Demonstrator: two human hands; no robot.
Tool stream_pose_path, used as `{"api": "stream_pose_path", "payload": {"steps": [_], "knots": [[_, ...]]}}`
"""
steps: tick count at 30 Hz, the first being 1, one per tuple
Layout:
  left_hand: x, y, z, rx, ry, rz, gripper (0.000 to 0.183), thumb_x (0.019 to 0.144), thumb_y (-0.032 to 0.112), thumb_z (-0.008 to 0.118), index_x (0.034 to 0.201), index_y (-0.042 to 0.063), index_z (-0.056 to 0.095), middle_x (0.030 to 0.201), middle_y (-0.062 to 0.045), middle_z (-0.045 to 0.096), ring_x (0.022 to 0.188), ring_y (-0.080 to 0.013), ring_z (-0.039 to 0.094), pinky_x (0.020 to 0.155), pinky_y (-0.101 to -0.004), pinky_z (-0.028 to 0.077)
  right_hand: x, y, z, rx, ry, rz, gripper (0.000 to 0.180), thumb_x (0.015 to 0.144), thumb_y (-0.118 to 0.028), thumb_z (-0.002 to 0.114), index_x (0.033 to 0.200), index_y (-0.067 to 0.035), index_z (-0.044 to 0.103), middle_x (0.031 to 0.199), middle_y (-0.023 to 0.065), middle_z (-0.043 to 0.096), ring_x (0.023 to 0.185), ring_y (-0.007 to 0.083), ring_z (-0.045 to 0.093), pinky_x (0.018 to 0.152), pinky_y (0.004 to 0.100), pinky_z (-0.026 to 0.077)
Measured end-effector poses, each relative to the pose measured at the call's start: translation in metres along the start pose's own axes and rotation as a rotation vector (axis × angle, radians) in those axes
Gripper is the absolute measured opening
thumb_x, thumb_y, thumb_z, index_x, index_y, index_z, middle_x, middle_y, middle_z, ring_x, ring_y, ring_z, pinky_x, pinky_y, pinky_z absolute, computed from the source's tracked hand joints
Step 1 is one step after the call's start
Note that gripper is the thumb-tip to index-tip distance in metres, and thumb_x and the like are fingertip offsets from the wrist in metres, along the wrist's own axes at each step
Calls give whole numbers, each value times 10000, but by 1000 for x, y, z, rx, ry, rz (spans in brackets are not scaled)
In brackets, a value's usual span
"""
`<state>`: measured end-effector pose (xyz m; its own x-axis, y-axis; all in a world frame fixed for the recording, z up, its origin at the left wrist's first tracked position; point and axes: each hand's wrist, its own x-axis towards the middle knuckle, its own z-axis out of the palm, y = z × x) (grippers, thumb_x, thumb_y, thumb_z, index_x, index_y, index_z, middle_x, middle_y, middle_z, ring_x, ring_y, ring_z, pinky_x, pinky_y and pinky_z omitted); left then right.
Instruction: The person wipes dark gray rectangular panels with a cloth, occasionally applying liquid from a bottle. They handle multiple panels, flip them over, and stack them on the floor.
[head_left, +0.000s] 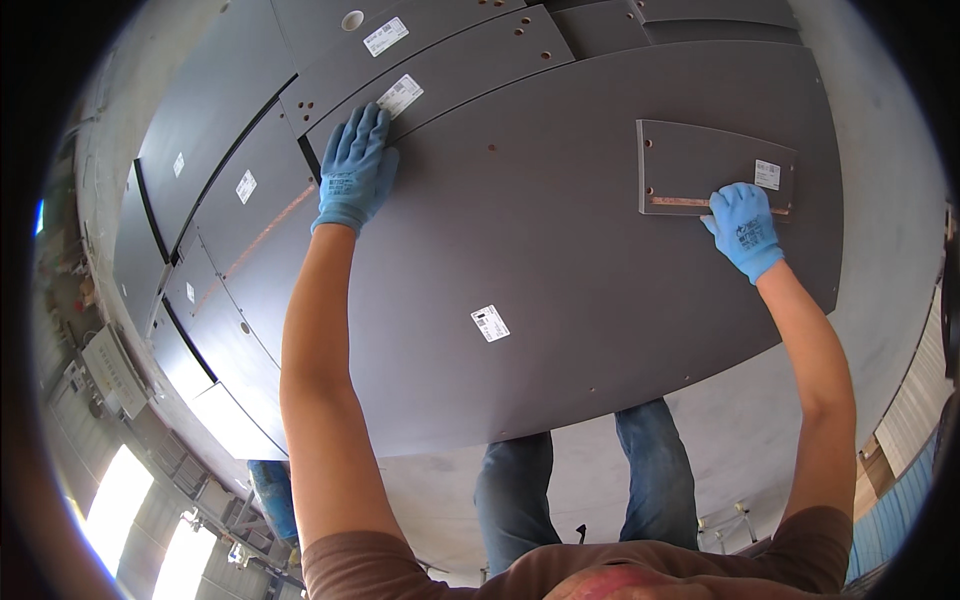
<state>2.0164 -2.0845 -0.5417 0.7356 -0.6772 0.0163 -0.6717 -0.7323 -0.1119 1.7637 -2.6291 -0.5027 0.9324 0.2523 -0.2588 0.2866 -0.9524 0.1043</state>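
My left hand (354, 169), in a blue work glove, lies flat with fingers extended on a long dark grey panel strip (465, 71). Its fingertips reach the edge of a white printed label (401, 95). My right hand (746, 229), gloved the same way, is curled over the near edge of a small dark grey panel (701, 161), with the thumb at that edge. This small panel bears a label, drilled holes and a brown groove (679, 201). It rests on a large dark grey panel (570, 247), which carries another white label (490, 323).
More labelled grey panels (247, 150) lie to the left and at the far side, with dark gaps between them. Pale floor (592, 480) surrounds the panels. My jeans-clad legs (517, 487) stand at the large panel's near edge. A blue cylinder (271, 495) is at lower left.
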Motion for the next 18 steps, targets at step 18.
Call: {"api": "stream_pose_path", "payload": {"steps": [18], "knots": [[-71, 187, -119, -1921, -301, -1040, 831, 975, 547, 721, 1554, 10, 461, 1542, -190, 548, 1399, -367, 545, 1117, -563, 492, 7, -56, -183, 250, -619, -125, 361, 917, -361, 658, 1084, -62, 773, 1089, 202, 744, 1032, 382, 718, 923, 494, 565]]}}
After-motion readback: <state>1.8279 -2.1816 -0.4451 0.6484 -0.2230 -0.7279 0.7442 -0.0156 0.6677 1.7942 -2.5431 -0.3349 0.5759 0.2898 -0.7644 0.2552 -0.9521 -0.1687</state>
